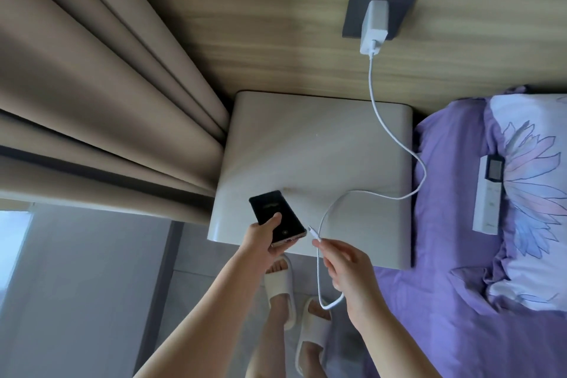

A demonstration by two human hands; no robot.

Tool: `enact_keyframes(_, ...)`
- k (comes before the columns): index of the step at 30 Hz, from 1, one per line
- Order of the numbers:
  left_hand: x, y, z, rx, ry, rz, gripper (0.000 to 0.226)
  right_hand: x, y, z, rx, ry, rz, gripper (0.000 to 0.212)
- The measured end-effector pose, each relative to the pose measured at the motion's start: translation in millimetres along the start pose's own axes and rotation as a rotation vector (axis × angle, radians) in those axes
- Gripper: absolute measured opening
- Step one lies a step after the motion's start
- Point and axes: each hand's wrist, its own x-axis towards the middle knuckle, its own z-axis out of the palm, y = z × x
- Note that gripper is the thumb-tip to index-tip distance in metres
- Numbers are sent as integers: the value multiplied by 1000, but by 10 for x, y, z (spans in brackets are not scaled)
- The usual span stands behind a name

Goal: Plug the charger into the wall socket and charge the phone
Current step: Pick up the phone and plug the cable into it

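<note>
A white charger point(375, 27) sits plugged into the dark wall socket point(400, 4) on the wood panel. Its white cable point(395, 138) runs down across the nightstand and loops back to my right hand point(346, 267), which pinches the cable just behind the plug tip point(313, 231). My left hand point(264, 236) holds a black phone point(276, 218) over the nightstand's front edge, dark screen up, port end toward the plug. A small gap separates the plug tip from the phone.
The beige nightstand point(306, 147) stands against the wall. Beige curtains point(92, 86) hang at the left. A purple bed point(454, 193) with a floral pillow and a white remote point(487, 196) lies at the right. My feet in white slippers point(280, 288) stand below.
</note>
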Motion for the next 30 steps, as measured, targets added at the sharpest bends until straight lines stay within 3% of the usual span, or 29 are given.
enact_keyframes(3,-352,-54,56,-153,-76,-31,10,-219,-33,35,-149,28,-168,37)
enact_keyframes(7,-703,-67,117,-311,-132,-60,14,-494,-53,85,-260,-10,-277,33)
enact_keyframes(11,-992,-71,108,-425,-175,-78,27,-724,-53,38,-187,-72,-287,32)
enact_keyframes(17,-1238,-181,60,-340,-184,-27,18,-915,-68,11,-146,-105,-239,48)
enact_keyframes(25,-1249,-330,-31,-301,-177,-70,23,-1031,81,61,-211,-61,-208,53)
enact_keyframes(30,-1148,-383,-65,-293,-175,9,26,-1003,85,108,-218,-40,-195,44)
